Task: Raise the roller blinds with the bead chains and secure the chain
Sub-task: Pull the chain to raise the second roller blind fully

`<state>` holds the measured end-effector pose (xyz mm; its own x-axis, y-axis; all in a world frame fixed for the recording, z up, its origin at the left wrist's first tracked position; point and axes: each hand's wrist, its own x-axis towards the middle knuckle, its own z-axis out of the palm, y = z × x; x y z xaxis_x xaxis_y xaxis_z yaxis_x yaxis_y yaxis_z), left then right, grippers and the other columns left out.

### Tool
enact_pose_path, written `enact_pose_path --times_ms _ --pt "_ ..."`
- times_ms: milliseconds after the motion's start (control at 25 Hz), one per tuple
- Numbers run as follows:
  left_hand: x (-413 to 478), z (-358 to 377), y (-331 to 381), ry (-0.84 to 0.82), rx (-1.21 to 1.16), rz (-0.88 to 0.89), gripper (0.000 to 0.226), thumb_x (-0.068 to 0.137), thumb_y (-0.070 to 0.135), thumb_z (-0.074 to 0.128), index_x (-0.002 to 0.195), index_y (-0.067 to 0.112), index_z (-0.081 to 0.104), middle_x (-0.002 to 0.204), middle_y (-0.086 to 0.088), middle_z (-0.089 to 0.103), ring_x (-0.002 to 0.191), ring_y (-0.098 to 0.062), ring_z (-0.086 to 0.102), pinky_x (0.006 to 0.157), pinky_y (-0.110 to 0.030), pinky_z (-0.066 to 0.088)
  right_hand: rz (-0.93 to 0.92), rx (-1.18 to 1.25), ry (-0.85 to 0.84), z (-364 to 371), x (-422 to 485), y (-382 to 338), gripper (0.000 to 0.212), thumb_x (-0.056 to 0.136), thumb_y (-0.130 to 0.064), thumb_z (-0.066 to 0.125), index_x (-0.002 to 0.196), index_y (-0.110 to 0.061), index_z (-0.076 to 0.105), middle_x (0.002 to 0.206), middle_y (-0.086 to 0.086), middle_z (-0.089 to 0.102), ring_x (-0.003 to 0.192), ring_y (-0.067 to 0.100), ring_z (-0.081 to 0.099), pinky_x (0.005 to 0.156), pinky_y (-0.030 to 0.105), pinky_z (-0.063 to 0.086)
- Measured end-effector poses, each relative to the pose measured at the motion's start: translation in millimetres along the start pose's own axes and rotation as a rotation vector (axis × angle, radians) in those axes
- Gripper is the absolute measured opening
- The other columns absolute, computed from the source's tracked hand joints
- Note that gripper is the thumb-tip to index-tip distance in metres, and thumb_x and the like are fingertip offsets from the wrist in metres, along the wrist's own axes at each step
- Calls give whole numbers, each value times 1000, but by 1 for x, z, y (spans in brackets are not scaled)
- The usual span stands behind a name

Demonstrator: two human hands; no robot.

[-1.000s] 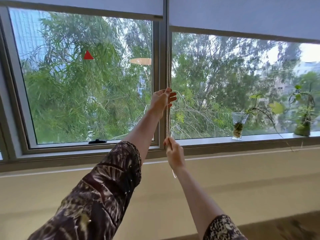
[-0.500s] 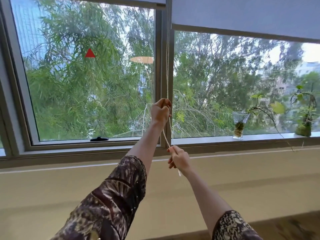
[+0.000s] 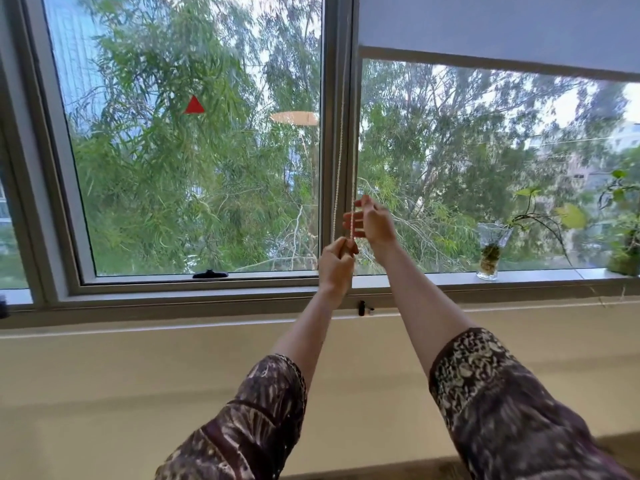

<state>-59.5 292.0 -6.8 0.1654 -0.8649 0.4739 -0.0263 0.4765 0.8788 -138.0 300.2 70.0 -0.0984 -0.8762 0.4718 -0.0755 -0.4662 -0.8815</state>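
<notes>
A white bead chain (image 3: 341,140) hangs in two strands down the grey mullion between the two panes. My left hand (image 3: 336,263) is closed on the chain just above the sill. Higher and to the right, my right hand (image 3: 373,223) has its fingers spread, and one strand crosses in front of its fingertips. The left roller blind is rolled up almost out of view at the top. The right roller blind (image 3: 485,26) covers only the top of its pane, and its bottom bar slopes across the glass.
A small black fitting (image 3: 362,307) sits on the frame below my hands. A black window latch (image 3: 209,274) is on the left pane's lower frame. A glass vase with a plant cutting (image 3: 490,252) and a potted plant (image 3: 625,251) stand on the sill at the right.
My left hand has come down with the chain. My right hand has let go low down, risen above the left hand and opened. The left blind's edge has gone up out of view.
</notes>
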Motion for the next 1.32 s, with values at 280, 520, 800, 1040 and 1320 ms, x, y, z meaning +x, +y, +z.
enact_pose_path --times_ms 280,520,800,1040,1320 --pt "-30 -4 -15 -207 50 -32 31 96 1 41 72 12 58 62 -6 53 46 -12 46 45 -25 39 -145 -57 98 13 16 -30 30 102 -16 35 79 -20 55 77 4 48 57 10 40 48 21 34" --pt "0 -29 12 -353 99 -205 25 97 12 45 96 7 69 83 -2 68 73 -10 59 60 -18 46 -224 -174 98 24 -2 -3 24 100 -15 38 84 -13 55 63 -2 49 50 10 41 49 23 34" --pt "50 -30 82 -132 -179 -113 33 99 29 45 108 4 65 111 -15 68 100 -26 62 91 -43 46 -166 -326 44 28 -23 44 21 97 -14 44 87 -11 62 70 2 61 55 15 49 57 30 37" --pt "53 -9 110 -41 -266 -61 24 97 13 49 112 0 63 87 -4 67 73 -12 61 64 -22 50 -189 -425 -14 27 -49 61 23 96 -12 43 76 -19 54 57 -9 49 52 13 43 52 29 30" --pt "35 -9 91 28 -185 23 31 88 -10 46 87 10 69 64 2 59 44 2 45 43 -17 36 -39 -394 -223 -3 -43 56 28 101 -23 39 93 -12 64 61 3 57 53 18 52 48 27 38"
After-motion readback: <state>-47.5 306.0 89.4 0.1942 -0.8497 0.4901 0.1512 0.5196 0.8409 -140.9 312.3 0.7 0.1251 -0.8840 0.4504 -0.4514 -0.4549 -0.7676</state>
